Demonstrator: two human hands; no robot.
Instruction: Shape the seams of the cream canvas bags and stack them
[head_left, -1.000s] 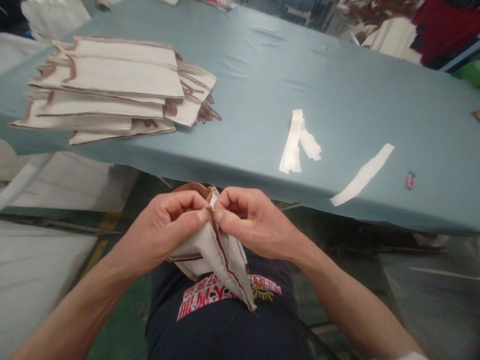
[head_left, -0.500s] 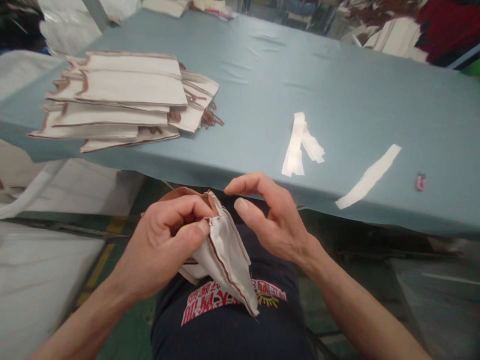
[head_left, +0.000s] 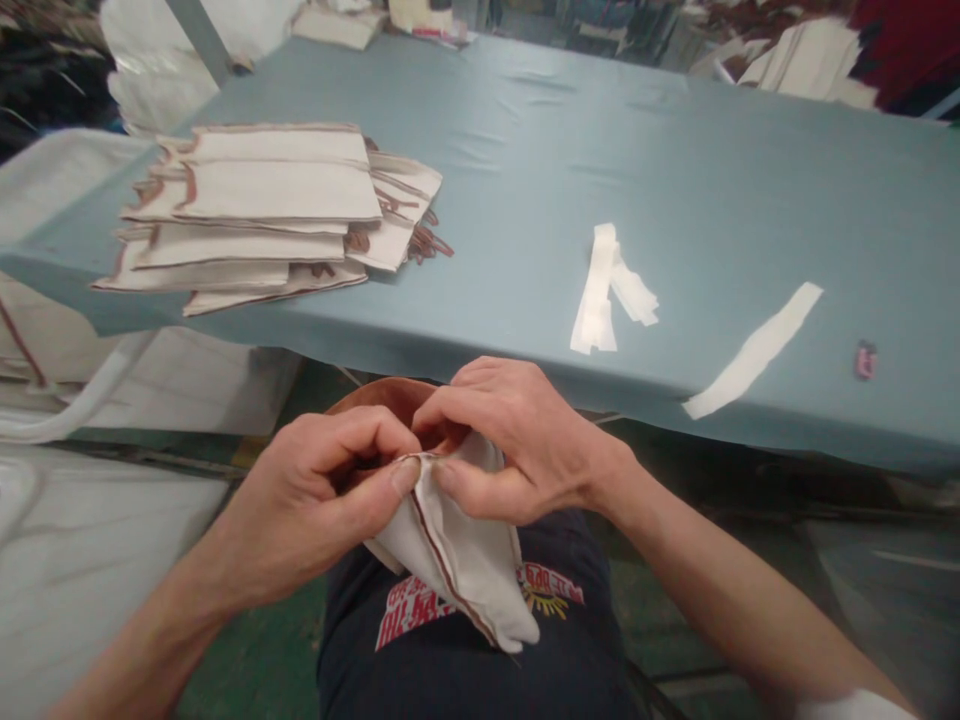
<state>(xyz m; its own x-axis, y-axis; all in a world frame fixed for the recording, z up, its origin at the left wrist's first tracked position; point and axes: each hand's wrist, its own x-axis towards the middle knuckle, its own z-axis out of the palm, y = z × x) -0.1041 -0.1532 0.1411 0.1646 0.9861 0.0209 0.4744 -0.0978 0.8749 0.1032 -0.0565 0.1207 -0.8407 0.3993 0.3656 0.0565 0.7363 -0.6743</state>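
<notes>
r fingers partly out of view behind wht cloth

A wide bench with a blue-green covering crosses the room, its near edge hanging in a soft drop and its surface wrinkled near the far side, where pale light leaves a sheen. A grey post leans at the far left corner, with whitish plastic behind it. White tubs stand on the left beside and below the bench. The floor is green, crossed by a partly hidden yellow stripe; under the bench it falls into shadow. Beyond, dark red cloth fills the right corner, blurred
</notes>
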